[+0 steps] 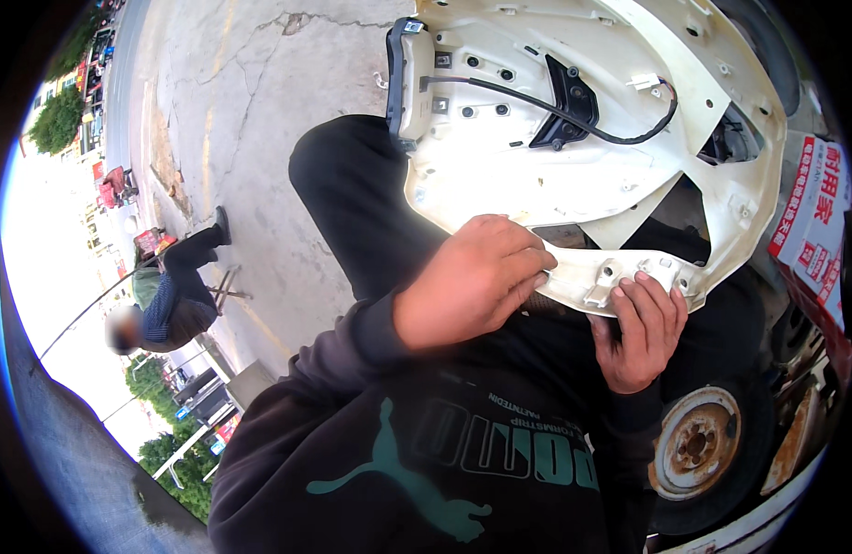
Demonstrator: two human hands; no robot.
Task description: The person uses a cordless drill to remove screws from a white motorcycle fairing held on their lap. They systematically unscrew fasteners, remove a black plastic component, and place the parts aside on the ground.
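Note:
Across my lap lies a cream-white plastic vehicle body panel [500, 180], its inner side with clips and screw holes facing up. My left hand [477, 277] is closed, thumb and fingers pinching the narrow lower strip of the panel; its fingertips hide what else may be there. Over the same strip's right part curls my right hand [640, 332], fingers on top and thumb at the near edge. A black cable [546, 115] runs over the panel to a white connector [644, 82], passing a black triangular bracket [569, 103]. A light-coloured lamp-like unit [412, 88] sits at the left end.
At right stand a red and white carton [814, 222] and a wheel with a rusty rim [695, 441]. My bent knee [343, 175] supports the panel's left side. Cracked concrete [250, 83] stretches left, where another person [181, 295] sits on a folding stool.

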